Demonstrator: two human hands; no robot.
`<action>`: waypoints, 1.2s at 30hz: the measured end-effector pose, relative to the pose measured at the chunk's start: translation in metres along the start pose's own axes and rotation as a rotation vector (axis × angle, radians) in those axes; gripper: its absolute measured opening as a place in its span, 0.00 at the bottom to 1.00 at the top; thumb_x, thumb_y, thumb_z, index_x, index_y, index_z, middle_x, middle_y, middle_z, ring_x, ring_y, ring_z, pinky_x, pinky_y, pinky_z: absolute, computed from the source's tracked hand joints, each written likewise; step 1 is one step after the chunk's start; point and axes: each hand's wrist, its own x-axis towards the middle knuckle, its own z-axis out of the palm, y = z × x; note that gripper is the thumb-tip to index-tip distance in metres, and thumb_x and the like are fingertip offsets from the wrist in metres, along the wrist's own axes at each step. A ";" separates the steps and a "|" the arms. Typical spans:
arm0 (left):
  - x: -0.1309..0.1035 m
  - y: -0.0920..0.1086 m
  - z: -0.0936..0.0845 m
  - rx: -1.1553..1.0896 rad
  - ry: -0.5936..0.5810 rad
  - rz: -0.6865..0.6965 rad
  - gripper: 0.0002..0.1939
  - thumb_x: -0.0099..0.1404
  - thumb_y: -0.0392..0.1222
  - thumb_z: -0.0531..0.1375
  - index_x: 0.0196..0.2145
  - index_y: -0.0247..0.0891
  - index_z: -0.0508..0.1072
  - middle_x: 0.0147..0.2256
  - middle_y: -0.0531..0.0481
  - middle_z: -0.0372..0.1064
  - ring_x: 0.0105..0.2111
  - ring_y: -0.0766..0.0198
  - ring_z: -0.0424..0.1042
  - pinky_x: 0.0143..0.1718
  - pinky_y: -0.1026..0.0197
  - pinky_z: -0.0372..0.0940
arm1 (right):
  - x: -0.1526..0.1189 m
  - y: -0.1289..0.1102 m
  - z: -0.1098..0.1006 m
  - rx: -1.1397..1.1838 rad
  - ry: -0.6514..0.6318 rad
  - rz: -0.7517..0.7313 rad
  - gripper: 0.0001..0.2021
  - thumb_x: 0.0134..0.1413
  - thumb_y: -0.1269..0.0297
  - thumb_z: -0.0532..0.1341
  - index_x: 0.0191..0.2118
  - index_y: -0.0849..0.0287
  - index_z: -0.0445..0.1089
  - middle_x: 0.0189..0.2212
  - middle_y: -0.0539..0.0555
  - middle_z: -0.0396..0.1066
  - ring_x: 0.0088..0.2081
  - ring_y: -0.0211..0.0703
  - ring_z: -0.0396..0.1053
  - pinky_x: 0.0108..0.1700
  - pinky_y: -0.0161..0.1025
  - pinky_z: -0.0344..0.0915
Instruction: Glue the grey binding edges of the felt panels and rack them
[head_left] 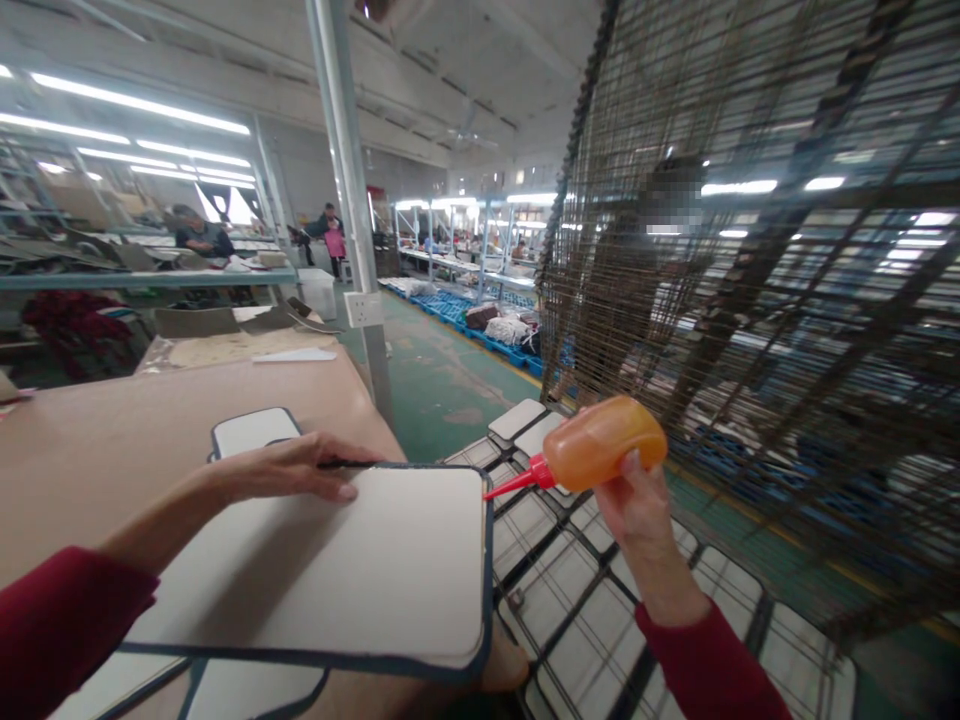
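A white rounded panel with a dark blue edge (405, 570) is tilted up in front of me. My left hand (300, 468) grips its far edge, thumb on the white face and the other fingers partly hidden. In my right hand (637, 500) is a squeeze bottle of orange-amber liquid (607, 440), held on its side. Its red pointed nozzle (517, 485) reaches the panel's right edge near the upper corner, where a thin yellowish line shows. More white panels with dark edges lie under and behind this one, such as a smaller one (255, 428) on the table.
A brown-topped table (67, 440) spans the left. At my right, a wire rack (555, 590) carries several rounded white panels, and a raised wire mesh frame (750, 250) stands above it. A metal post with a socket box (364, 308) rises beyond the table. People work farther back.
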 end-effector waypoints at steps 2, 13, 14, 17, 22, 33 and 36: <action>0.000 -0.001 -0.001 -0.013 -0.008 -0.005 0.27 0.58 0.44 0.62 0.54 0.34 0.68 0.46 0.49 0.72 0.47 0.51 0.67 0.48 0.61 0.60 | -0.002 0.000 0.001 0.005 -0.002 0.000 0.18 0.30 0.57 0.72 0.33 0.52 0.73 0.29 0.49 0.74 0.33 0.45 0.70 0.52 0.59 0.60; 0.000 -0.002 -0.001 -0.080 -0.068 -0.029 0.28 0.57 0.47 0.61 0.54 0.34 0.69 0.45 0.49 0.73 0.44 0.52 0.68 0.45 0.61 0.61 | -0.013 -0.003 0.004 -0.024 -0.060 0.034 0.26 0.30 0.55 0.72 0.42 0.51 0.72 0.41 0.55 0.74 0.42 0.54 0.72 0.51 0.59 0.63; -0.001 -0.001 0.000 -0.095 -0.071 -0.034 0.28 0.57 0.47 0.61 0.54 0.34 0.69 0.44 0.48 0.73 0.45 0.51 0.67 0.46 0.61 0.61 | -0.014 -0.003 0.004 -0.026 -0.069 0.041 0.26 0.30 0.55 0.72 0.42 0.50 0.71 0.41 0.55 0.74 0.43 0.55 0.72 0.51 0.60 0.63; -0.002 -0.003 -0.001 -0.118 -0.044 -0.037 0.28 0.56 0.47 0.62 0.53 0.33 0.70 0.44 0.48 0.73 0.48 0.50 0.65 0.48 0.59 0.60 | -0.017 -0.004 0.005 -0.032 -0.073 0.054 0.28 0.30 0.54 0.72 0.43 0.49 0.71 0.40 0.55 0.75 0.43 0.56 0.72 0.50 0.61 0.63; -0.003 -0.014 -0.005 -0.168 -0.040 -0.038 0.28 0.58 0.46 0.61 0.55 0.34 0.68 0.44 0.47 0.73 0.46 0.52 0.67 0.46 0.61 0.60 | -0.021 -0.004 0.005 -0.044 -0.062 0.051 0.29 0.29 0.54 0.72 0.44 0.49 0.70 0.39 0.54 0.75 0.42 0.55 0.72 0.50 0.60 0.64; -0.004 -0.015 -0.003 -0.230 -0.047 -0.084 0.32 0.55 0.49 0.62 0.55 0.31 0.66 0.42 0.45 0.74 0.37 0.56 0.70 0.38 0.62 0.62 | -0.027 -0.006 0.008 -0.060 -0.055 0.076 0.31 0.26 0.53 0.73 0.44 0.52 0.71 0.40 0.57 0.74 0.47 0.60 0.69 0.53 0.63 0.59; -0.005 -0.017 -0.003 -0.243 -0.046 -0.092 0.31 0.55 0.48 0.62 0.55 0.32 0.67 0.41 0.46 0.75 0.35 0.57 0.71 0.37 0.63 0.62 | -0.028 -0.006 0.007 -0.060 -0.059 0.089 0.31 0.26 0.54 0.73 0.43 0.52 0.71 0.39 0.57 0.75 0.47 0.60 0.69 0.53 0.64 0.58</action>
